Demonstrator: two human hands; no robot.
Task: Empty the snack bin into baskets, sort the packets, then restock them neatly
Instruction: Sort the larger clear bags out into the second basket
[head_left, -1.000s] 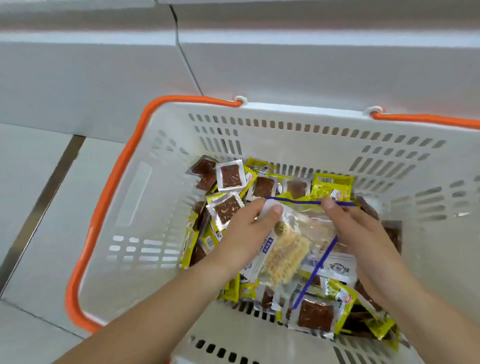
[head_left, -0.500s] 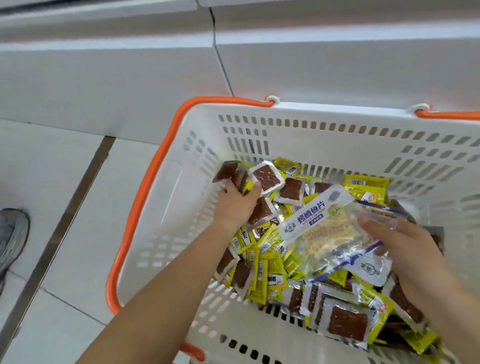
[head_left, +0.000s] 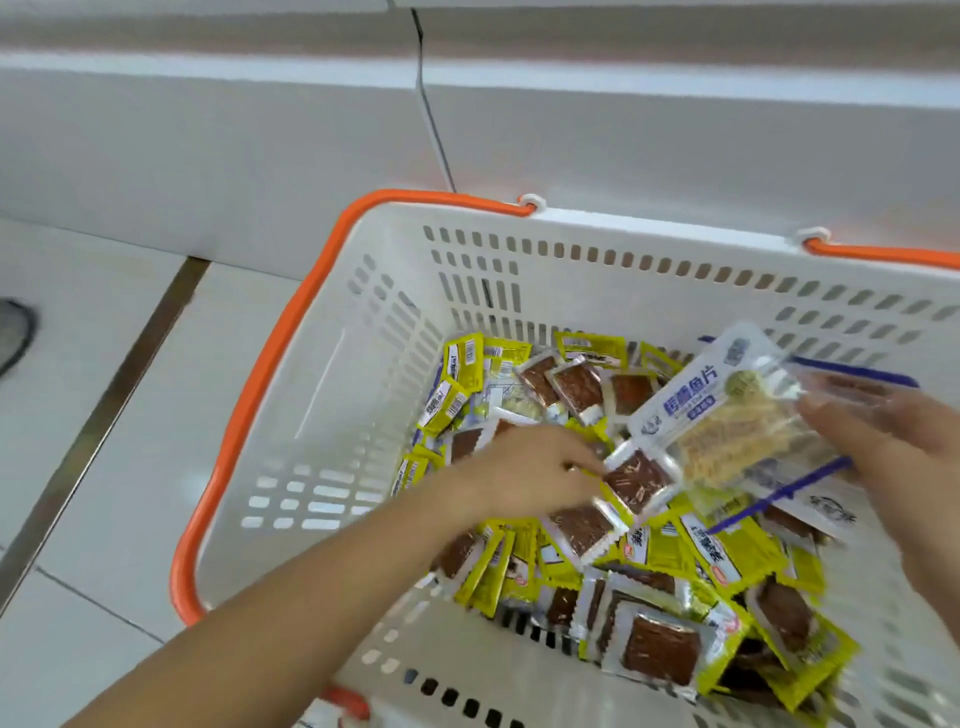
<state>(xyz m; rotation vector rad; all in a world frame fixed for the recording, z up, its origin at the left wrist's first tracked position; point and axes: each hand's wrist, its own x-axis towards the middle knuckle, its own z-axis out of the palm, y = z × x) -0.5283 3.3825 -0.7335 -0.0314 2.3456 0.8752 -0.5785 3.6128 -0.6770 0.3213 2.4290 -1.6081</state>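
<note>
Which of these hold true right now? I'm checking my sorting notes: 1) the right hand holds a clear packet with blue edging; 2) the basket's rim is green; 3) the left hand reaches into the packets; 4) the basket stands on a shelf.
1) True: the right hand grips the clear packet.
2) False: the basket is white with an orange rim.
3) True: the left hand is down among the small packets.
4) False: it sits on the tiled floor.

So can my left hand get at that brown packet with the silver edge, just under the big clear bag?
Probably yes: the left hand is already beside the brown packet; the clear bag overlaps only its far edge.
</note>
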